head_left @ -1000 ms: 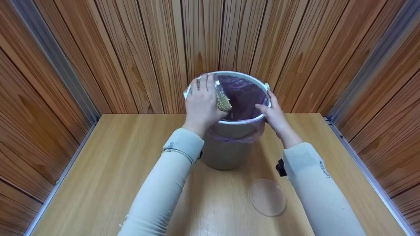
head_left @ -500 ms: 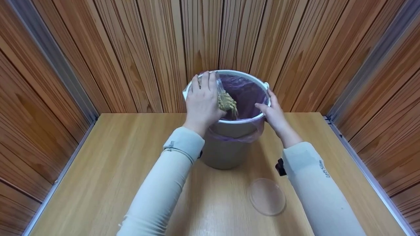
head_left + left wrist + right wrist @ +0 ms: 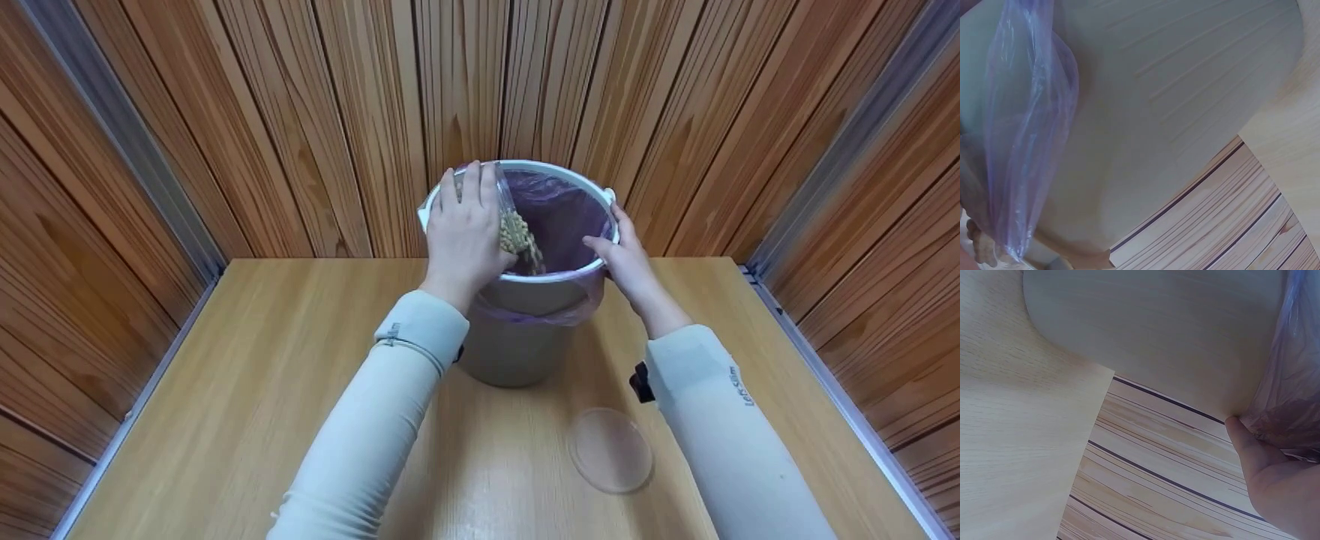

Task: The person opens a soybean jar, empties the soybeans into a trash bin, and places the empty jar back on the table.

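A grey trash bin [image 3: 517, 352] with a white rim stands on the table, lined with a thin purple bag [image 3: 566, 225] folded over its edge. My left hand [image 3: 463, 244] grips a clear plastic jar [image 3: 505, 187] tipped sideways over the bin's left rim. Pale yellow beans [image 3: 516, 234] fill its mouth and spill down into the bag. On the opposite side, my right hand [image 3: 634, 262] holds the rim, thumb inside and fingers outside. From the right wrist, that hand [image 3: 1275, 478] shows against the bin wall and bag. The bin's bottom inside is hidden.
A round clear lid [image 3: 611, 451] lies flat on the wooden table [image 3: 300, 360], in front of the bin and to its right. Wood-panelled walls [image 3: 360, 112] enclose the table at the back and both sides, with the bin close to the back one.
The jar in my left hand has tilted further, and beans that sat inside it a second ago now stream into the bin. My right hand stays on the rim.
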Motion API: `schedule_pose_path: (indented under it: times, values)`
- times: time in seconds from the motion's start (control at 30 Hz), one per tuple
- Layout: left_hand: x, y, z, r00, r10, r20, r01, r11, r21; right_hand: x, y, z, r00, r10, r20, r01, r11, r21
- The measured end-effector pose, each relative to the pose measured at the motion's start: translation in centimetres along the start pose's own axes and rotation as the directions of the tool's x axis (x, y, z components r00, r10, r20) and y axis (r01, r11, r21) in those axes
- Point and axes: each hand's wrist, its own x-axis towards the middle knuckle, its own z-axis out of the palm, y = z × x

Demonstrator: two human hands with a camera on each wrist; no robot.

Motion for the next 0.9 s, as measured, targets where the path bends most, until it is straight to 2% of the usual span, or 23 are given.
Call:
schedule_pose_path:
  times: [0.9]
  values:
    - [-0.08, 0.31, -0.23, 1.000, 0.022, 0.010, -0.022, 0.998, 0.052, 0.16, 0.11, 0.00, 1.000, 0.003, -0.007, -0.003, 1.000, -0.003]
